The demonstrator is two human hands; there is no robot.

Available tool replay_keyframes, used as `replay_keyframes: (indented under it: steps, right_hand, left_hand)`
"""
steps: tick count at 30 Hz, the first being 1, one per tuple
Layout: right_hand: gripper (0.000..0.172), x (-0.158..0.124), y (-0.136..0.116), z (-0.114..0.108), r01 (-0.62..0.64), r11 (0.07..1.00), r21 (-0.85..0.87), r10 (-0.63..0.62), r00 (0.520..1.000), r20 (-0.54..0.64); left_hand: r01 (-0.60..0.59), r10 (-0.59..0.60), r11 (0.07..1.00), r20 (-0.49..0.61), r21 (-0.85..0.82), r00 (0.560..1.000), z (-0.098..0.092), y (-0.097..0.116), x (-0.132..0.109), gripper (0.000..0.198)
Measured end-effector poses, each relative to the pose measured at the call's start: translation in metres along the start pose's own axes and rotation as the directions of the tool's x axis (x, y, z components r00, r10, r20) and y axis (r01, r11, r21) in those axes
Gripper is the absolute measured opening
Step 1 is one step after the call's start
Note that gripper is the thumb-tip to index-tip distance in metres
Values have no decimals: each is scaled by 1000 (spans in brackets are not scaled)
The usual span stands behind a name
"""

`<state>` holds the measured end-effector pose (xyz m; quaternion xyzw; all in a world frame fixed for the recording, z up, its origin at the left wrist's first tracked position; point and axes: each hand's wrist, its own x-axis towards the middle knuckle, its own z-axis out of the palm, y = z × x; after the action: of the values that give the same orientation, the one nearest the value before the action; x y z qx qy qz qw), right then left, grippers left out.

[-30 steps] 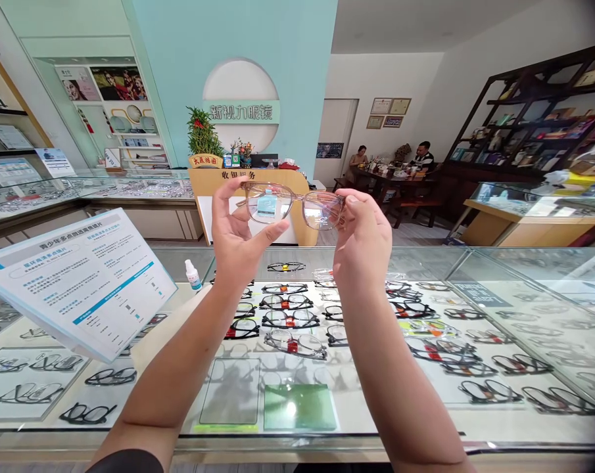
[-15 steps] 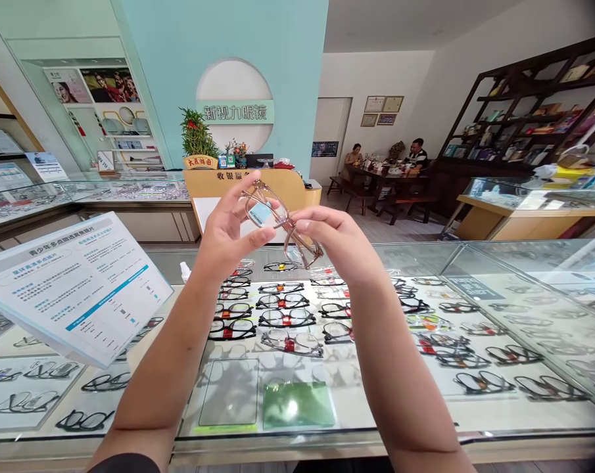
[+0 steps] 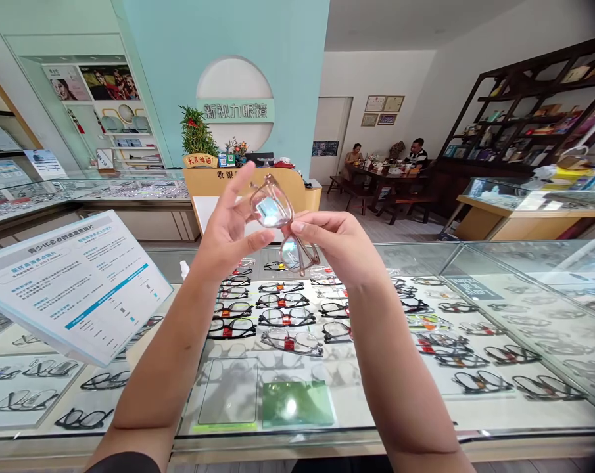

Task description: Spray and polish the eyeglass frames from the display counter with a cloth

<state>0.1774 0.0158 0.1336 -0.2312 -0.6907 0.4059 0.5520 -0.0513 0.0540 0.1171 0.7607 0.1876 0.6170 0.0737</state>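
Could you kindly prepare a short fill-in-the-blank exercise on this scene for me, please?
1. The glasses are pinched near the bridge by the person's ____ hand.
2. The hand with its thumb and index finger spread apart is the ____ one.
3. The printed board stands on the person's ____ side.
4. The white backing of the wall sign has the shape of a ____.

Missing words: right; left; left; circle.

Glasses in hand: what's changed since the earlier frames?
The glasses swung from near level to steeply tilted, right end down. The right hand let go of that end, moved left and pinches near the bridge. Whether the left hand still touches them is unclear. Sign card and display frames stayed put.
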Motion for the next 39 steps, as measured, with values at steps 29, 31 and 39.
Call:
replay_keyframes:
  steps: [29,31,39]
  right_hand:
    - [18,-5,6,7,206,818,-537,-396,878,-268]
    - [28,-6,1,3,216,824,-524,-418,855,-306]
    - [35,-14,-23,-8,166,820,-548,-392,860,-327]
  left_hand:
    - [526,-518,849,-111,50,848,41,-1,-14,14]
    - [516,-520,837,-28,182,854,43,-4,-17,11]
    - [354,-738,579,288,735,610,61,-33,-29,18]
